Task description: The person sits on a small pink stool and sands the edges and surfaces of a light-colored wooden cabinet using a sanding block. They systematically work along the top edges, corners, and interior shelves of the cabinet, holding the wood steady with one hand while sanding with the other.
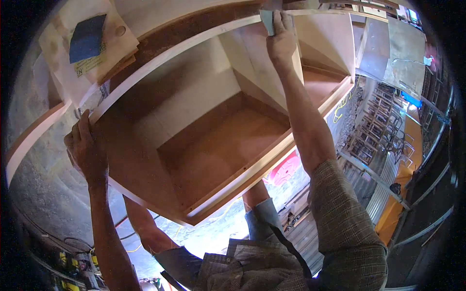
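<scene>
A wooden cabinet (252,169) lies tilted across the view, its open front facing me and a divider between its compartments. My left hand (87,150) grips the cabinet's left side near the far corner, fingers bent over the edge. On the far pale front rail (179,46), my right hand (282,42) presses a small grey-green piece of sandpaper (267,22) against the wood. The fingers are closed around the sandpaper, partly hiding it.
A dark blue sandpaper sheet (87,39) rests on stacked boards (116,48) at the far left. Beneath the cabinet is a red round object (284,170). Metal racks (383,123) stand at right; power tools (70,264) sit at lower left.
</scene>
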Motion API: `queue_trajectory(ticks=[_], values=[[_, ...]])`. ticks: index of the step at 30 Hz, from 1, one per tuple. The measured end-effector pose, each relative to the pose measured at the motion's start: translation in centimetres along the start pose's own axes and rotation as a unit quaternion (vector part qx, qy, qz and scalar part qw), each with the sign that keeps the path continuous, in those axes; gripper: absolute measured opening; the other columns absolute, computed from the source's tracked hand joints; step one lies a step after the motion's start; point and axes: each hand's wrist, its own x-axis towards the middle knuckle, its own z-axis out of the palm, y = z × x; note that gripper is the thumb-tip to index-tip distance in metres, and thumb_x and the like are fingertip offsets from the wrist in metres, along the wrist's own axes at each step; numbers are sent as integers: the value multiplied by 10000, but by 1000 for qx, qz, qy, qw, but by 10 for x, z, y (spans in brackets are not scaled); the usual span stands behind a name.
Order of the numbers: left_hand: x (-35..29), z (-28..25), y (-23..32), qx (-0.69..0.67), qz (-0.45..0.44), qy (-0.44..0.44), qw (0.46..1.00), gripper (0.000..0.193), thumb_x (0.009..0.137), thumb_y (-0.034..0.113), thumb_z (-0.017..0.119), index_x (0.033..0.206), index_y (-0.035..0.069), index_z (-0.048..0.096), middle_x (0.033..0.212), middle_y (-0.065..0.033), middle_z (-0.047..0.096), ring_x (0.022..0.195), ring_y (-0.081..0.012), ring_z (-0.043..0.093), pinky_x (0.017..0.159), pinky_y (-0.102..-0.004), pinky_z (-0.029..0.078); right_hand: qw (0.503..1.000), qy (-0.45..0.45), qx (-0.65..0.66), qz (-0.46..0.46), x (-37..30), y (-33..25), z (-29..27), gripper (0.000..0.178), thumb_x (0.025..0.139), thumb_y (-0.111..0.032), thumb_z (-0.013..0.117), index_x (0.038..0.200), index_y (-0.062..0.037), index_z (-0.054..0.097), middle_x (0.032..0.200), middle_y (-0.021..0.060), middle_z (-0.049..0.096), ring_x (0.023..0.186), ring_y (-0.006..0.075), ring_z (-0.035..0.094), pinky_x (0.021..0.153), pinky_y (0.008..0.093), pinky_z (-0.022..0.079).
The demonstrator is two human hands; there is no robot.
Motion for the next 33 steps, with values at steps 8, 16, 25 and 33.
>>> queue_trajectory(ticks=[8,16,25,33], values=[[-6,3,-6,53,-20,-35,998,478,805,187,587,1265,89,506,1076,-88,601,951,-290,535,849,-389,413,976,-113,2,-184,-36,-70,-9,474,873,-159,459,1346,-192,467,1437,130,376,1320,341,349,1095,529,224],[-6,3,-2,54,-21,-37,998,356,888,207,530,1235,126,537,1083,-69,607,945,-290,521,834,-399,428,998,-39,-36,-20,-30,-33,-7,593,768,-169,648,1335,-166,473,1404,164,406,1286,356,383,1055,505,276],[-5,-5,3,35,-11,-25,999,360,875,154,518,1232,106,532,1065,-79,600,927,-291,522,818,-396,426,994,-34,-100,-7,-11,6,-2,618,758,-67,575,1352,-143,425,1400,145,409,1293,337,375,1053,501,265],[-3,0,-3,19,-4,-27,999,365,884,167,517,1239,82,522,1068,-91,600,938,-291,523,855,-395,407,994,-72,-9,-83,-16,-12,-8,675,699,-46,629,1343,-146,453,1385,180,422,1310,348,355,1073,507,238]])
